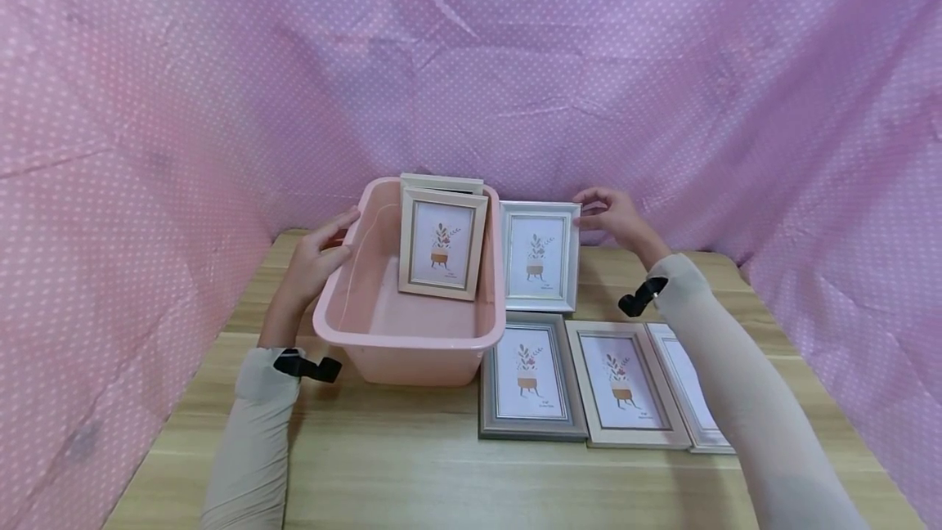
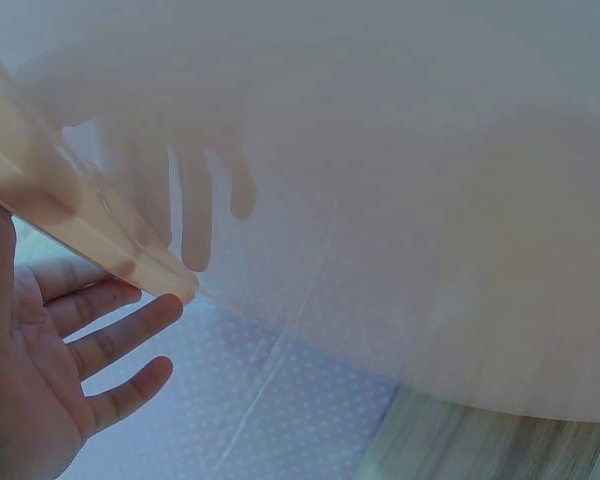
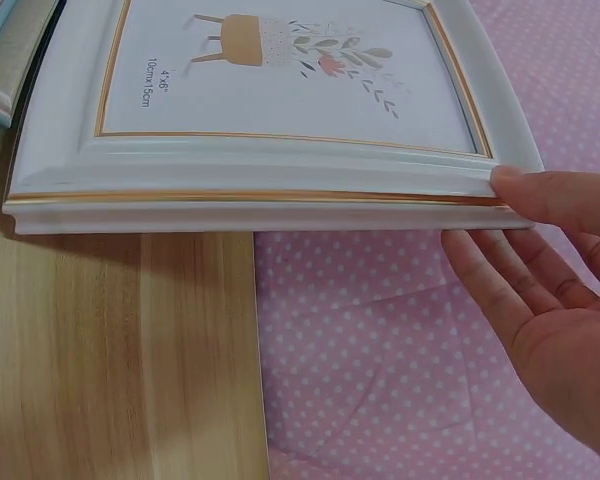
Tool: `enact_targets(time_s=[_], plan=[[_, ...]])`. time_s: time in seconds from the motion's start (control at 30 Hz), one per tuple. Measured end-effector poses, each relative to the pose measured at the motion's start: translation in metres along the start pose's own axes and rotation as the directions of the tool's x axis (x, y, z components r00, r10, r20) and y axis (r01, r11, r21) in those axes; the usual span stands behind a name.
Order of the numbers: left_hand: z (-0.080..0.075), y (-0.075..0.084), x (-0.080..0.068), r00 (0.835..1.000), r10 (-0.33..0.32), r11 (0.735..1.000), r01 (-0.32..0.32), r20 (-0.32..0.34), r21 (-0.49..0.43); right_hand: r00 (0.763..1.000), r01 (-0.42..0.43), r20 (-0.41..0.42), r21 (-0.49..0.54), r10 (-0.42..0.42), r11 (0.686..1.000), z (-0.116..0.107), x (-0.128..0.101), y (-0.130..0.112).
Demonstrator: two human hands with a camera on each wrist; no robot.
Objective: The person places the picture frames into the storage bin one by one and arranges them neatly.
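Note:
My right hand pinches the upper right corner of a white picture frame. In the right wrist view the thumb lies on the front of its gold-lined border, with the fingers behind. The frame is tilted up beside a pink plastic basin. My left hand is at the basin's left rim, its fingers fairly straight and spread along the rim in the left wrist view. Inside the basin a cream picture frame leans upright against another light frame, mostly hidden behind it.
On the wooden table in front of the white frame lie a grey picture frame, a beige one and another white one, partly covered by the right sleeve. Pink dotted cloth hangs behind and at both sides.

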State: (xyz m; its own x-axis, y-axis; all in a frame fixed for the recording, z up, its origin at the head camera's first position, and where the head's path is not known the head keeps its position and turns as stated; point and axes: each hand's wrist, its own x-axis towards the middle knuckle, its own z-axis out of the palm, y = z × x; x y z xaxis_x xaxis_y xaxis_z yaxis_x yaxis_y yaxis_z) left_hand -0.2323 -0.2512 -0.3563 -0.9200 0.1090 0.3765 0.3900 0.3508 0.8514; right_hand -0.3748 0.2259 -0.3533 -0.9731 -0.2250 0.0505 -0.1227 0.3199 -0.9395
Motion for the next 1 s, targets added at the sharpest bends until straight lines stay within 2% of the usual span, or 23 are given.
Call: enact_targets(time_s=[0.13, 0.27, 0.47, 0.63, 0.83, 1.0], plan=[[0.001, 0.001, -0.001, 1.000, 0.011, 1.000, -0.011, 0.005, 0.000, 1.000, -0.008, 0.003, -0.014, 0.008, 1.000, -0.003, -0.004, -0.002], [0.001, 0.002, -0.001, 1.000, 0.020, 1.000, -0.020, 0.001, 0.014, 1.000, -0.013, 0.021, -0.022, 0.013, 1.000, -0.004, -0.012, -0.014], [0.001, 0.005, -0.001, 1.000, 0.028, 0.999, -0.028, -0.004, 0.033, 0.997, 0.021, 0.070, -0.086, -0.015, 0.996, -0.006, -0.022, -0.032], [0.001, 0.005, -0.001, 1.000, 0.012, 0.999, -0.012, 0.003, 0.046, 0.993, 0.071, 0.104, -0.163, -0.055, 0.984, -0.009, -0.029, -0.038], [-0.003, 0.003, -0.002, 0.999, -0.035, 0.999, 0.033, 0.038, 0.042, 0.989, 0.091, 0.133, -0.172, -0.069, 0.981, -0.009, -0.034, -0.046], [-0.009, 0.000, -0.002, 0.996, 0.018, 1.000, -0.018, 0.082, -0.005, 0.988, 0.089, 0.140, -0.190, -0.063, 0.978, -0.008, -0.035, -0.053]])
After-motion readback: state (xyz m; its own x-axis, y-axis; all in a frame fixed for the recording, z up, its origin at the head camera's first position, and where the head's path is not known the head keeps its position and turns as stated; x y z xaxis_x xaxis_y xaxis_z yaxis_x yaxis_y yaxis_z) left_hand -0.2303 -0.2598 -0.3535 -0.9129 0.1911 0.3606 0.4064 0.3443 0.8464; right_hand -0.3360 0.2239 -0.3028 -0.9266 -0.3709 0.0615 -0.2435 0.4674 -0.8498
